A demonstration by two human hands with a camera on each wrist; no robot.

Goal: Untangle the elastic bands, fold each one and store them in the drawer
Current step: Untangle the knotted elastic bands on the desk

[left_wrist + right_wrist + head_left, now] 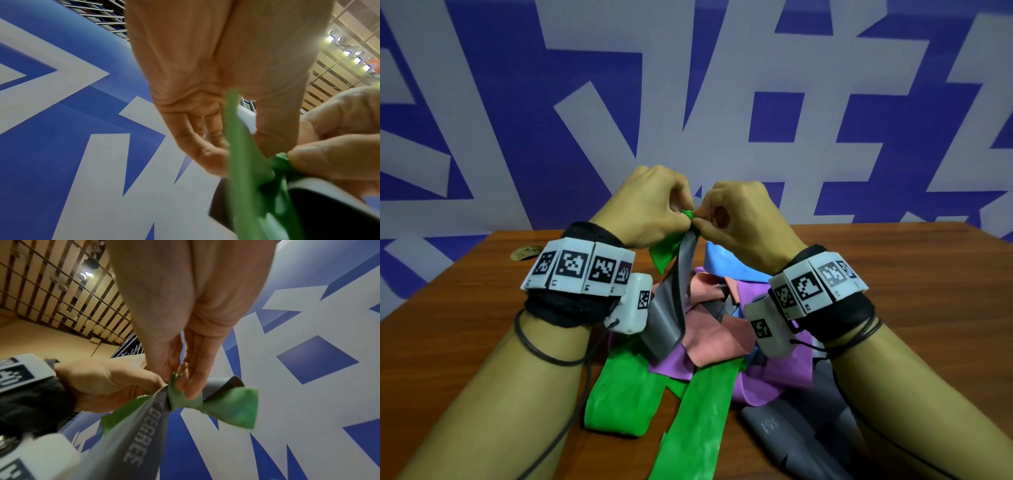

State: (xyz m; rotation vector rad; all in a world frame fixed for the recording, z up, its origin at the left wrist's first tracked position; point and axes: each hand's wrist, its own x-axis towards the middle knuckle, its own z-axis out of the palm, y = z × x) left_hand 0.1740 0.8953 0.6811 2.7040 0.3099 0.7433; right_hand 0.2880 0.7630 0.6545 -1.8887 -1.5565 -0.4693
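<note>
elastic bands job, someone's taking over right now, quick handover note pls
Left hand and right hand: both raised over the table, pinching the green knot tied round the grey band.
Other bands: pink band, purple band and blue band lie tangled in the pile.
Done: nothing folded yet.
Left: undo the knot, separate, fold, store. No drawer in view.

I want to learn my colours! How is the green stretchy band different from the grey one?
The flat green elastic band is plain bright green; the flat grey elastic band is dull grey with printed letters. The green one is knotted around the grey one, which hangs down straight. Both hands, left hand and right hand, pinch at that knot. Both bands are wide, thin and stretchy-looking.
</note>
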